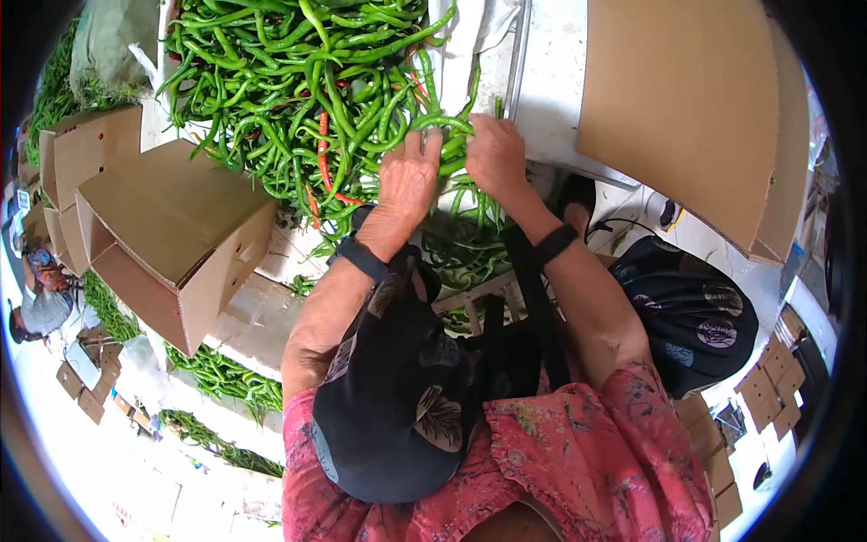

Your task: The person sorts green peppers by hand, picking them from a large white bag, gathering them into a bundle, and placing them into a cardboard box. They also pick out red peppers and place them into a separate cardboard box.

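A large heap of long green chili peppers (298, 72) lies in front of me, with a few red chili peppers (323, 149) mixed in. My left hand (409, 181) is at the heap's near right edge, its fingers bent over green chili peppers. Close beside it, my right hand (495, 158) is closed around green chili peppers, the stalk ends showing above its fingers. Several peppers span the gap between both hands. The undersides of the fingers are hidden. More green chili peppers hang and lie below the hands, near my lap.
An open cardboard box (181, 217) stands at left, with other boxes (90, 154) behind it. A big cardboard box (682, 108) rises close on the right. A filled sack (113, 45) is at upper left. More peppers (226, 375) lie beyond. Another person (45, 298) sits far left.
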`<state>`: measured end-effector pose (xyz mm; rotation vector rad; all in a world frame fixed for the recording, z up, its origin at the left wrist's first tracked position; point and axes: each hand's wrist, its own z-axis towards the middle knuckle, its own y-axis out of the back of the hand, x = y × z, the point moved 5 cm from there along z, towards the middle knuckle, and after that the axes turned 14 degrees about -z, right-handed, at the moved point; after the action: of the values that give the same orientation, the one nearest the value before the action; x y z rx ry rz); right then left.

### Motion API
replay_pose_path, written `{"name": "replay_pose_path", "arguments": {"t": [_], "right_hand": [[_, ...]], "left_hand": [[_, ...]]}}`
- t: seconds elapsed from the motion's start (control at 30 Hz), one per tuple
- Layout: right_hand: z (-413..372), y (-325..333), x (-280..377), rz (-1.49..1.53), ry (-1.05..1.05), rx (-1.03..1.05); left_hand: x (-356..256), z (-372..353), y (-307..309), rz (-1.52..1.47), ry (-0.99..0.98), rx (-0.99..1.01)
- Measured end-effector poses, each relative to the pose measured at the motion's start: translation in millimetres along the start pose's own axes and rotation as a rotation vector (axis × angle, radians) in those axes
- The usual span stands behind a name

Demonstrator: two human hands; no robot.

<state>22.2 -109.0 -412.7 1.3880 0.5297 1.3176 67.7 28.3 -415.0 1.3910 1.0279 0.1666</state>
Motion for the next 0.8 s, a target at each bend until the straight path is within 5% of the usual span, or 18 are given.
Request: {"name": "replay_pose_path", "arguments": {"t": [0.07, 0.2, 0.3, 0.4, 0.47, 0.53, 0.67, 0.73, 0.8], "right_hand": [[7.5, -22.8, 2.3, -0.267, -0.148, 0.699], [15.2, -48.5, -5.4, -0.276, -0.018, 0.809], [12.6, -64.6, -18.9, 0.088, 0.086, 0.778], [18.7, -41.0, -23.1, 0.418, 0.014, 0.772], [37.1, 7.8, -18.6, 0.630, -0.245, 0.649], [26.9, 20.0, -22.2, 0.648, -0.226, 0.698], [-93.7, -67.2, -36.7, 0.083, 0.249, 1.130], [-133.3, -48.5, -31.1, -0.083, 0.224, 1.307], [-165.4, -50.9, -43.0, -0.004, 0.060, 1.153]], "left_hand": [[3.9, 10.7, 7.7, 0.014, -0.106, -0.085], [31.6, 22.9, -8.9, -0.052, -0.071, 0.071], [33.9, 15.5, 1.2, -0.136, -0.051, 0.167], [22.6, 3.7, 43.1, -0.217, 0.039, 0.205], [36.9, -11.5, 74.7, -0.276, 0.116, 0.190], [47.9, -30.6, 91.0, -0.471, 0.163, 0.352], [22.6, -65.2, 118.2, -0.693, 0.271, 0.663], [11.5, -76.3, 137.6, -0.788, 0.245, 0.618], [10.8, -85.8, 165.7, -1.124, 0.392, 0.185]]}}
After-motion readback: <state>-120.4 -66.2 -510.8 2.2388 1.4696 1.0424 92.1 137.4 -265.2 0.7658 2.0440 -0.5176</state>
